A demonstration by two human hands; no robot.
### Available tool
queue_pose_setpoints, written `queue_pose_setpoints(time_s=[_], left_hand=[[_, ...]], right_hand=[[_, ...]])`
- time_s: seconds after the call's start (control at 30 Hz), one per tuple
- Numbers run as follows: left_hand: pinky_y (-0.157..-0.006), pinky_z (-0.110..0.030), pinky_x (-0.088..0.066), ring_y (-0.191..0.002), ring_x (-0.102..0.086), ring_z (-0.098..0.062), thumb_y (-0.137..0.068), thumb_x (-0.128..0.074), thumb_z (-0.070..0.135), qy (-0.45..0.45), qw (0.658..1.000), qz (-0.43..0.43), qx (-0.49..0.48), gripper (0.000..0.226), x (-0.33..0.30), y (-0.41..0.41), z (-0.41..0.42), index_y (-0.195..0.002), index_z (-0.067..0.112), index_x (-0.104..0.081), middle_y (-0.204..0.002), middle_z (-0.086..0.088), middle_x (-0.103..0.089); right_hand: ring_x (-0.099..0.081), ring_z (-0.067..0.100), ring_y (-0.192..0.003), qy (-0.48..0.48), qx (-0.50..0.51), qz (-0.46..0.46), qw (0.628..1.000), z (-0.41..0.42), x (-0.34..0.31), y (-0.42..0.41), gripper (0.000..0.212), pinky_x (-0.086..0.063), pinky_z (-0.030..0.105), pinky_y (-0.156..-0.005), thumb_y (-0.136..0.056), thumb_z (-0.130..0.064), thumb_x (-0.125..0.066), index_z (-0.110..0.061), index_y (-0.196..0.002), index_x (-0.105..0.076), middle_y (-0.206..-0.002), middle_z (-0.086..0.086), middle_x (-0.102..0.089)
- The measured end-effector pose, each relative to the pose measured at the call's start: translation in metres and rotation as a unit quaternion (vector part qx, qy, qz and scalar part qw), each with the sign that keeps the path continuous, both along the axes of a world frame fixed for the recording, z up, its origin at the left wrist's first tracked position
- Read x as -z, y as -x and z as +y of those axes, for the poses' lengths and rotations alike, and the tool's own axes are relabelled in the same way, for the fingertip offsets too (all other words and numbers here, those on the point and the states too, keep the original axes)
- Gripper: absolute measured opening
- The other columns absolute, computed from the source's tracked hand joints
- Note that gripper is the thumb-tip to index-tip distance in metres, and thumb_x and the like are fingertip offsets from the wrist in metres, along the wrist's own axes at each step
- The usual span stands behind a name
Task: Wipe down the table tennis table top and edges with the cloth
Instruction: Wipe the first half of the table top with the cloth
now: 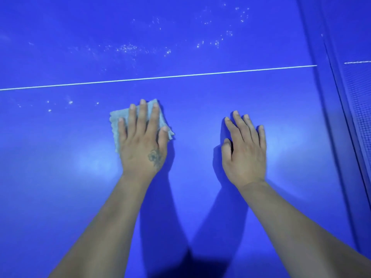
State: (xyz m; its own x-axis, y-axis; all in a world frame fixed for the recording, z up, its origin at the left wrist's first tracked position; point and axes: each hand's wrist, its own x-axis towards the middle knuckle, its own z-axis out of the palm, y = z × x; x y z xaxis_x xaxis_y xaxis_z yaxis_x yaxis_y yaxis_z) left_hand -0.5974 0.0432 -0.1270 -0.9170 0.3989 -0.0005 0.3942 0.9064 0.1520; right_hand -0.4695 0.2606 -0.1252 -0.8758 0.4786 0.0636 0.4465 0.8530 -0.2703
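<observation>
The blue table tennis table top (190,197) fills the view. My left hand (143,143) lies flat with straight fingers on a small pale folded cloth (117,121), pressing it onto the table just below the white centre line (160,77). Most of the cloth is hidden under the hand. My right hand (244,149) rests flat on the bare table surface to the right, fingers straight, holding nothing. White specks and smears (128,48) lie on the far side of the line, and a few more specks (60,103) sit left of the cloth.
The net (359,109) and its dark blue band run along the right side, with the other table half beyond it. Shadows of my arms fall on the near surface.
</observation>
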Motion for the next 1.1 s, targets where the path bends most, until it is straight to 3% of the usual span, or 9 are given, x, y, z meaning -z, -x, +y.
queue_pose_setpoints(time_s=[0.07, 0.17, 0.4, 0.53, 0.73, 0.9, 1.0, 1.1], left_hand=[[-0.132, -0.058, -0.009, -0.165, -0.007, -0.029, -0.111, -0.021, 0.048, -0.009, 0.999, -0.008, -0.035, 0.065, 0.001, 0.023, 0.008, -0.171, 0.026, -0.015, -0.179, -0.004, -0.013], [-0.132, -0.058, -0.004, -0.166, -0.004, -0.029, -0.110, -0.021, 0.050, -0.047, 0.998, -0.022, -0.036, 0.066, 0.001, 0.053, 0.039, -0.171, 0.026, -0.015, -0.179, -0.004, -0.011], [-0.131, -0.059, -0.008, -0.165, -0.013, -0.032, -0.109, -0.020, 0.047, -0.042, 0.984, 0.006, 0.171, 0.062, 0.001, 0.043, 0.118, -0.169, 0.031, -0.028, -0.177, -0.006, -0.020], [-0.131, -0.056, -0.011, -0.165, -0.014, -0.028, -0.113, -0.021, 0.045, -0.041, 0.970, 0.021, 0.237, 0.059, 0.006, 0.028, 0.108, -0.169, 0.030, -0.026, -0.178, -0.002, -0.020], [-0.132, -0.055, -0.011, -0.166, -0.010, -0.025, -0.114, -0.028, 0.046, -0.040, 0.987, 0.015, 0.157, 0.060, 0.003, 0.016, 0.024, -0.170, 0.024, -0.023, -0.178, -0.001, -0.018], [-0.132, -0.057, -0.010, -0.166, -0.008, -0.027, -0.113, -0.027, 0.048, -0.008, 1.000, 0.003, 0.029, 0.063, 0.002, 0.019, -0.061, -0.171, 0.026, -0.018, -0.178, -0.003, -0.016], [-0.131, -0.059, -0.010, -0.165, -0.008, -0.030, -0.111, -0.021, 0.050, 0.001, 0.998, -0.007, -0.055, 0.066, 0.002, 0.047, -0.075, -0.171, 0.026, -0.015, -0.179, -0.005, -0.014], [-0.131, -0.060, -0.006, -0.165, -0.006, -0.030, -0.109, -0.018, 0.052, -0.026, 0.996, -0.012, -0.079, 0.068, 0.001, 0.082, -0.055, -0.171, 0.026, -0.013, -0.179, -0.005, -0.012]], right_hand=[[-0.028, 0.024, -0.161, 0.020, 0.039, 0.029, 0.999, -0.013, -0.001, 0.013, 0.060, -0.014, 0.053, -0.133, -0.098, -0.027, -0.041, -0.011, -0.155, -0.049, -0.171, 0.001, -0.038], [-0.020, 0.024, -0.164, 0.024, 0.086, 0.032, 0.996, -0.038, 0.000, 0.025, 0.069, -0.009, 0.049, -0.135, -0.099, -0.032, -0.048, -0.005, -0.162, -0.036, -0.176, 0.008, -0.023], [-0.012, 0.031, -0.166, -0.030, 0.095, -0.008, 0.995, -0.042, 0.010, 0.028, 0.071, -0.011, 0.055, -0.134, -0.099, -0.024, -0.031, 0.000, -0.165, -0.027, -0.177, 0.014, -0.020], [-0.010, 0.030, -0.166, -0.043, 0.089, -0.019, 0.995, -0.042, 0.009, 0.030, 0.067, -0.008, 0.054, -0.134, -0.105, -0.033, -0.028, -0.003, -0.166, -0.030, -0.177, 0.014, -0.019], [-0.011, 0.031, -0.166, -0.056, 0.092, -0.033, 0.994, -0.042, 0.009, 0.030, 0.070, -0.011, 0.056, -0.133, -0.109, -0.044, -0.032, -0.005, -0.166, -0.030, -0.178, 0.013, -0.018], [-0.010, 0.031, -0.166, -0.067, 0.087, -0.036, 0.993, -0.043, 0.009, 0.030, 0.073, -0.011, 0.056, -0.133, -0.110, -0.050, -0.030, -0.004, -0.166, -0.028, -0.178, 0.013, -0.017], [-0.010, 0.033, -0.166, -0.063, 0.098, -0.041, 0.992, -0.044, 0.009, 0.031, 0.074, -0.011, 0.058, -0.133, -0.108, -0.049, -0.029, -0.002, -0.165, -0.030, -0.177, 0.015, -0.018], [-0.009, 0.034, -0.166, -0.047, 0.101, -0.039, 0.993, -0.054, 0.003, 0.047, 0.076, -0.007, 0.061, -0.132, -0.104, -0.047, -0.031, 0.002, -0.163, -0.033, -0.177, 0.016, -0.017]])
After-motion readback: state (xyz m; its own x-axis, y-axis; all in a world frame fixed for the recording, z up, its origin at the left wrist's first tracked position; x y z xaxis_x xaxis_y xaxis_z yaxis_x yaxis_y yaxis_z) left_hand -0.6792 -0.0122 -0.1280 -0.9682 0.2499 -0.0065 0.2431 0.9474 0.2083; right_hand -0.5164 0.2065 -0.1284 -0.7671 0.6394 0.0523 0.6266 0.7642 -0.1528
